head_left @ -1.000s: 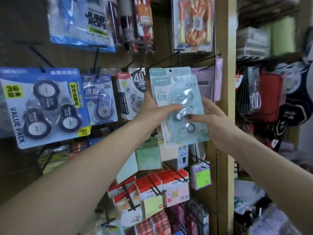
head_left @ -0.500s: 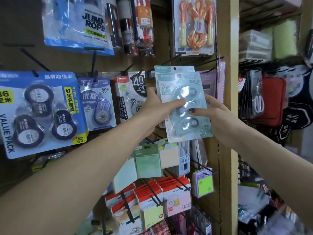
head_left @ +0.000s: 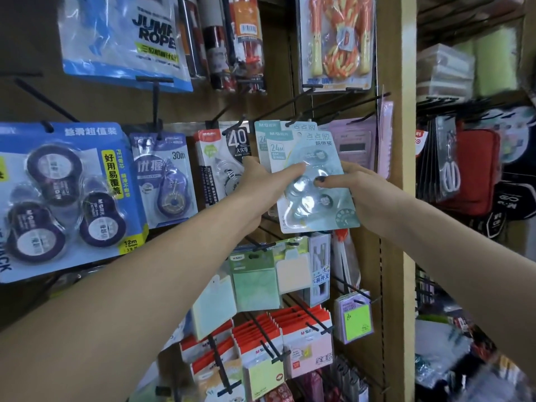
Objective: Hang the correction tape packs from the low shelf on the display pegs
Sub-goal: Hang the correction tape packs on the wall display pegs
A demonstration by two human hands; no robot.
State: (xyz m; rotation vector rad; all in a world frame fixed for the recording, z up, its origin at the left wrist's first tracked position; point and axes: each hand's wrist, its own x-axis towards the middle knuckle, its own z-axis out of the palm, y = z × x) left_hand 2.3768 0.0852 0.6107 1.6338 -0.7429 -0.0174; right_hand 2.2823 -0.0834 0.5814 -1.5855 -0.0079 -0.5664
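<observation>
A light blue correction tape pack (head_left: 316, 198) with a clear blister is held up against the display wall by both hands. My left hand (head_left: 261, 187) grips its left edge, thumb across the blister. My right hand (head_left: 359, 192) grips its right edge, thumb on the front. Its top hole sits at a black peg (head_left: 290, 123), where a second identical pack (head_left: 262, 140) hangs just behind it. Whether the front pack is threaded on the peg I cannot tell.
Other correction tape packs hang to the left: a white 40 pack (head_left: 223, 161), a purple 30m pack (head_left: 165, 175) and a large blue value pack (head_left: 66, 195). Sticky notes (head_left: 255, 282) hang below. A wooden upright (head_left: 397, 198) stands just right of my hands.
The view has tilted upward and the display sits lower in frame. Both hands keep their grip on the light blue pack, with its top edge close to the peg.
</observation>
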